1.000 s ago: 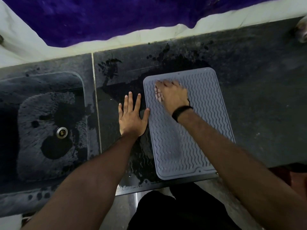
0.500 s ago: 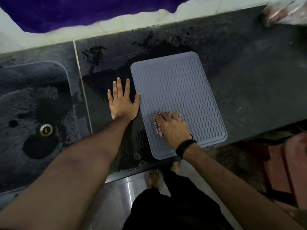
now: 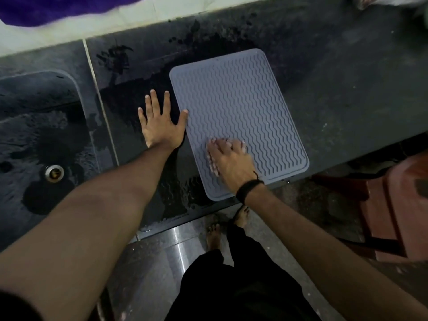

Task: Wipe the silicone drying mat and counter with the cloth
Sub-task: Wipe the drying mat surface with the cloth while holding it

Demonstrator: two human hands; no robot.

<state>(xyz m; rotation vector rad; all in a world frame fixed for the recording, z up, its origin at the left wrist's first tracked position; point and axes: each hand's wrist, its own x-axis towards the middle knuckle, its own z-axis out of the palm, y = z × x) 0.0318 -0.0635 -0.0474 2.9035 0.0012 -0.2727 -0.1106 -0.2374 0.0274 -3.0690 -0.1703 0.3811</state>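
A grey silicone drying mat [image 3: 243,100] with a wavy ribbed surface lies on the dark stone counter [image 3: 347,89]. My right hand [image 3: 231,163] presses down on the mat's near left part, over a small pale patterned cloth [image 3: 212,159] that shows only around the fingertips. My left hand [image 3: 159,126] lies flat with spread fingers on the wet counter just left of the mat, its thumb touching the mat's left edge.
Wet dark patches cover the counter behind and left of the mat. A sunken sink [image 3: 34,135] with a metal drain [image 3: 54,173] lies at the left. A reddish stool [image 3: 398,216] stands on the floor at the right, below the counter edge.
My right hand has dragged the cloth from the mat's far left corner down to its near part. My left hand has stayed flat beside the mat.
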